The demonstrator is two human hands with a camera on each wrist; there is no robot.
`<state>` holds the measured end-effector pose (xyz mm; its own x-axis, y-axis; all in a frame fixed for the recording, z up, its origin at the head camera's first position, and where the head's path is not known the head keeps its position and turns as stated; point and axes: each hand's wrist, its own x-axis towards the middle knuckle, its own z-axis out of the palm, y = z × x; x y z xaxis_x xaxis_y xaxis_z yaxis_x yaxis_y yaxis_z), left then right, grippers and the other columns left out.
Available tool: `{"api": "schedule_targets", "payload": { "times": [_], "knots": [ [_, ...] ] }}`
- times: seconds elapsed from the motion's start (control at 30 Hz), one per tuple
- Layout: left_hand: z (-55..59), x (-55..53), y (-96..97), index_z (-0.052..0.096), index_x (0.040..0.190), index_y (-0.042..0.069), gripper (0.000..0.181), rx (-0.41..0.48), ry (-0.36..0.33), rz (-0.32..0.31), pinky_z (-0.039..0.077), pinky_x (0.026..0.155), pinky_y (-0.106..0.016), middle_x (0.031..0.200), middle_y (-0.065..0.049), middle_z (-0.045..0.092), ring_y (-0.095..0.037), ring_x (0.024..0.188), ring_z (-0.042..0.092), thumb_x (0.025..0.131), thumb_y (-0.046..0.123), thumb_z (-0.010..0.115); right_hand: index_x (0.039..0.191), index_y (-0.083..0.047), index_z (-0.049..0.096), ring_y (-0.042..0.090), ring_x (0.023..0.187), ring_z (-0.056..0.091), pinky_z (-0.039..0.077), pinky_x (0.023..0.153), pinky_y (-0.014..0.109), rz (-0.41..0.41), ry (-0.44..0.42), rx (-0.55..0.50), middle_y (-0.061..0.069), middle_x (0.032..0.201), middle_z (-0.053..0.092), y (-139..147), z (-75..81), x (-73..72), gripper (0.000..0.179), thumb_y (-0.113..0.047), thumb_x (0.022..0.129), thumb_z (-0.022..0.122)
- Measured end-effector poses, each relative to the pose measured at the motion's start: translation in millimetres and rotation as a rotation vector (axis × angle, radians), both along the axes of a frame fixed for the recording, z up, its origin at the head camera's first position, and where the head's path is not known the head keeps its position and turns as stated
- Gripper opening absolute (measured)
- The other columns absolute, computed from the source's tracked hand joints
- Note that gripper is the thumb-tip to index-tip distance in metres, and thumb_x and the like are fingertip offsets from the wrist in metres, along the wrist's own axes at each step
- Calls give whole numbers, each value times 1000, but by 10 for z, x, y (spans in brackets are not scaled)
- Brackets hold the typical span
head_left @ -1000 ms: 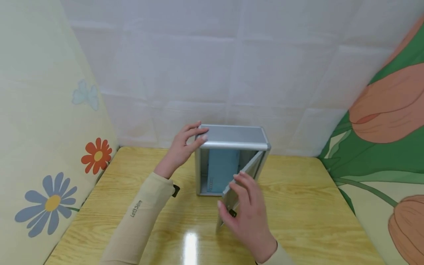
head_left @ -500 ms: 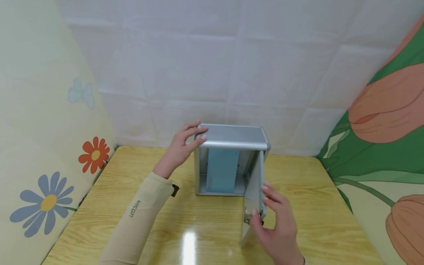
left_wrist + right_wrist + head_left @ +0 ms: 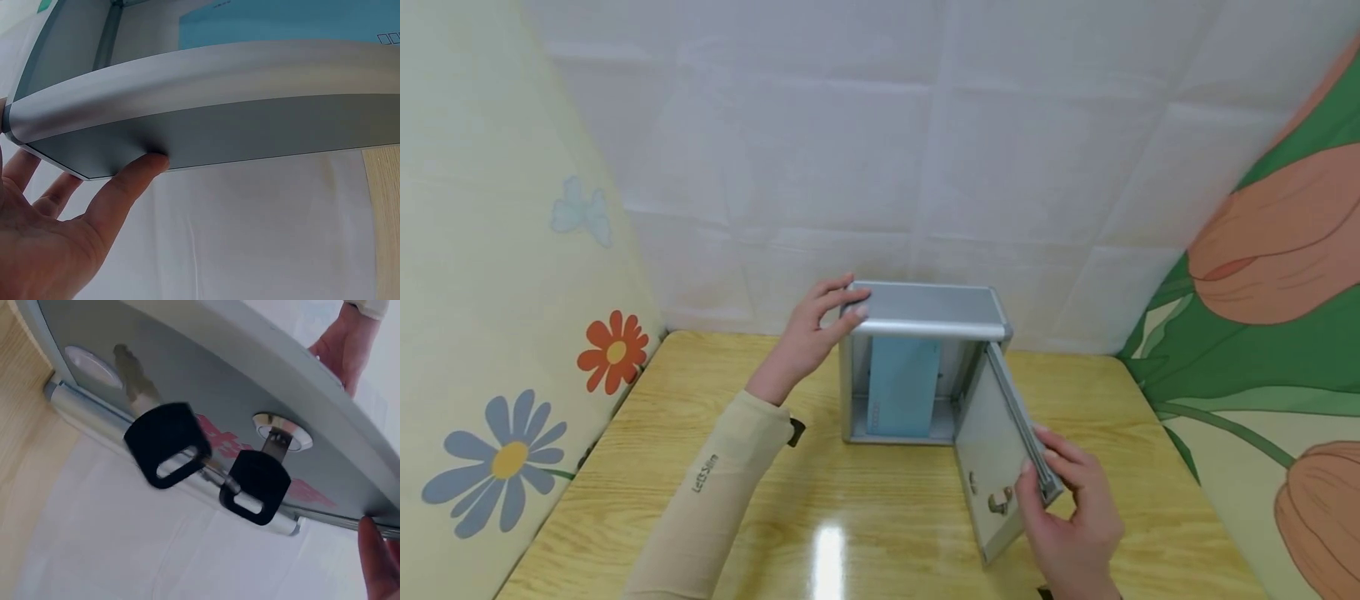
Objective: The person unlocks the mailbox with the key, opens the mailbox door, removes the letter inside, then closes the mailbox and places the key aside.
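A small silver-grey lockable cabinet (image 3: 925, 308) stands on the table with its hinged door (image 3: 988, 442) swung outward to the right. Inside, a light-blue upright box (image 3: 902, 387) leaves room on both sides. My left hand (image 3: 808, 333) rests on the cabinet's top left corner, its fingertips touching the top panel. The right hand (image 3: 1075, 508) pinches the free edge of the door between thumb and fingers. In the right wrist view, a black-headed key (image 3: 256, 487) sits in the door's lock (image 3: 294, 434), and a second black-headed key (image 3: 165, 444) hangs linked to it.
The wood-grain table (image 3: 850, 517) spreads around the cabinet. A white sheet (image 3: 820, 167) hangs close behind. Flower-printed panels stand at the left (image 3: 475, 292) and right (image 3: 1262, 375).
My right hand has moved to the right with the door, which has swung much wider and now shows its inner face and latch. The left hand has stayed on the cabinet's corner.
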<state>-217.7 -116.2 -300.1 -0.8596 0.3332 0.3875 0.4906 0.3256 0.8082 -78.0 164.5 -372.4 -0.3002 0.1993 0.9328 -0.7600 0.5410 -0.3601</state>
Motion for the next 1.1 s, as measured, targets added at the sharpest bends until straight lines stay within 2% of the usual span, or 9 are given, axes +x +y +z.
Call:
{"api": "schedule_targets", "payload": {
  "times": [0.13,0.27,0.43,0.67,0.77,0.9,1.1],
  "knots": [
    [-1,-6,10,54,135,1,38,0,0,-8,26,107,-53,151,-15,30,-33,138,25,98,12,55,83,17,59,18,96,66,48,76,13,11,-44,-51,29,98,65,135,-87,-13,15,5,81,66],
    [4,-11,15,54,135,1,38,0,5,-7,26,106,-53,151,-14,30,-33,138,26,98,12,55,88,18,60,17,94,66,48,73,12,3,-95,-98,28,99,65,279,-157,-24,14,12,78,66],
    [2,-19,20,54,135,1,38,-2,2,-9,26,107,-53,151,-14,30,-33,138,26,98,13,55,92,19,62,7,80,65,47,66,10,-60,-123,-159,20,92,68,400,-174,-38,18,15,75,67],
    [-301,-295,-21,55,136,11,39,-2,11,-3,26,107,-52,152,-5,29,-27,139,25,98,19,57,101,16,63,-1,68,59,44,62,8,-226,-284,-167,-2,92,67,584,-200,-77,27,14,76,69],
    [-327,-305,-23,56,136,17,39,0,17,-11,27,106,-52,152,1,29,-23,139,25,98,25,57,105,12,64,-2,67,59,43,62,8,-293,-334,-151,-4,91,66,647,-181,-91,28,10,78,70],
    [-329,-298,-31,57,136,20,39,2,26,-12,28,106,-50,151,4,30,-20,139,26,98,30,56,108,8,65,-2,73,60,44,67,9,-329,-351,-134,0,93,65,687,-154,-120,29,8,79,70],
    [-326,-281,-71,57,135,23,41,-7,29,12,28,106,-50,151,3,31,-17,138,26,97,39,56,109,9,65,0,83,61,43,75,12,-303,-313,-94,8,96,65,684,-126,-172,30,8,80,69]
  ]
}}
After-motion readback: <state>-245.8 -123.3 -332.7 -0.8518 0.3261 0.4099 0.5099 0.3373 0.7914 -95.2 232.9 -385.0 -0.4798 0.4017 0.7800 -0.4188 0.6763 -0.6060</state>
